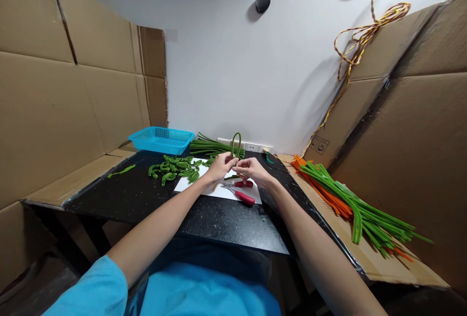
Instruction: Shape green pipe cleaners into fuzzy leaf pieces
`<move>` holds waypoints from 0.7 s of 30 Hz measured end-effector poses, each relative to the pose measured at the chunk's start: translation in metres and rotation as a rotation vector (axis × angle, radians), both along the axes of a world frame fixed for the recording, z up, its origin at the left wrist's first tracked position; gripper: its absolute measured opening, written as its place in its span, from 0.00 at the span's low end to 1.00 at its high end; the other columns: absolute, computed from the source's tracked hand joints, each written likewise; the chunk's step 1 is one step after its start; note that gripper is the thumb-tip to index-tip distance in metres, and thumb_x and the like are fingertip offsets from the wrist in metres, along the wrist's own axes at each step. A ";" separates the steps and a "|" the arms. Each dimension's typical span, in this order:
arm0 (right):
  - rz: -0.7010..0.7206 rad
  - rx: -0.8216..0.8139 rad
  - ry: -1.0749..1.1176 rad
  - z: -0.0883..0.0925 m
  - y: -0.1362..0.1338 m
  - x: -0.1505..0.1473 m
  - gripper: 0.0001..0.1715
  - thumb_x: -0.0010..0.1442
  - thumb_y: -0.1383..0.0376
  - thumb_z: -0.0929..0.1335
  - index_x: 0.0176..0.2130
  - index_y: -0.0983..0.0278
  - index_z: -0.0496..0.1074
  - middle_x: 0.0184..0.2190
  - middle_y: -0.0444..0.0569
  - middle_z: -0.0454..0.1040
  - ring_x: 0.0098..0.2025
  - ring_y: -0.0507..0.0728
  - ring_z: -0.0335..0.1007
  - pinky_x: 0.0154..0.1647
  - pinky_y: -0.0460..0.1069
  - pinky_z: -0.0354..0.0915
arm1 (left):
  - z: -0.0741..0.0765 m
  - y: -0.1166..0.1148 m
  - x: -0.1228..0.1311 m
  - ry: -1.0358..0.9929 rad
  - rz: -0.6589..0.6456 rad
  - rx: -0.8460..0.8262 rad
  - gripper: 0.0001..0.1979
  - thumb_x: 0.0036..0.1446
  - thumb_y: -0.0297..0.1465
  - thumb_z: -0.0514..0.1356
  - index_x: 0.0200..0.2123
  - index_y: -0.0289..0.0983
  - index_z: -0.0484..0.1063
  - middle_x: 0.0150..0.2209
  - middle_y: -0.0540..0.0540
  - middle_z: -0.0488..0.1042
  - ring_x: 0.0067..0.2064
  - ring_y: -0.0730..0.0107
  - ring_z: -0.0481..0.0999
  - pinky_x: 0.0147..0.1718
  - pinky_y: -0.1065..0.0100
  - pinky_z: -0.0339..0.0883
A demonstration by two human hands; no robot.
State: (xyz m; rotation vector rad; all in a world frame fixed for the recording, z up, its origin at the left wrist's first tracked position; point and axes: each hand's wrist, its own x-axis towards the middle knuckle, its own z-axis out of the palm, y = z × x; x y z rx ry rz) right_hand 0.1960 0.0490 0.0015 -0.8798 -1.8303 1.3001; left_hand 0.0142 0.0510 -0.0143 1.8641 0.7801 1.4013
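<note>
Green chenille stem, bent into 1 upright loop, is above the white sheet. Left hand pinches the loop's base. Right hand adjoins it, fingers bunched; its hold cannot be determined. Red-handled pliers lie on the sheet's near right.

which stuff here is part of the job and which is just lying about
Likely the job:
- dark green loop, between left hand and right hand
- curled green pieces
- dark green stems
- red-handled tool
- white sheet

Likely lying about:
- blue basket
- bright green stems
- orange stems
</note>
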 end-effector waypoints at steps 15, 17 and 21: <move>0.025 0.124 -0.150 0.007 -0.007 -0.007 0.30 0.50 0.44 0.78 0.22 0.66 0.72 0.19 0.44 0.72 0.17 0.48 0.61 0.17 0.45 0.56 | 0.009 -0.003 -0.001 -0.045 0.066 -0.054 0.18 0.54 0.45 0.70 0.30 0.36 0.73 0.27 0.51 0.72 0.30 0.69 0.67 0.31 0.67 0.59; 0.023 0.134 -0.165 0.007 -0.008 -0.009 0.29 0.50 0.44 0.78 0.22 0.66 0.72 0.19 0.43 0.71 0.16 0.47 0.60 0.17 0.45 0.55 | 0.008 -0.002 0.000 -0.064 0.062 -0.075 0.17 0.56 0.43 0.70 0.29 0.36 0.72 0.26 0.51 0.70 0.30 0.69 0.67 0.31 0.67 0.59; 0.022 0.151 -0.188 0.008 -0.011 -0.011 0.28 0.50 0.45 0.79 0.23 0.65 0.73 0.18 0.44 0.71 0.17 0.48 0.59 0.17 0.45 0.54 | 0.005 0.003 0.001 -0.131 0.052 -0.139 0.18 0.62 0.43 0.64 0.27 0.36 0.70 0.25 0.51 0.68 0.27 0.72 0.65 0.28 0.69 0.59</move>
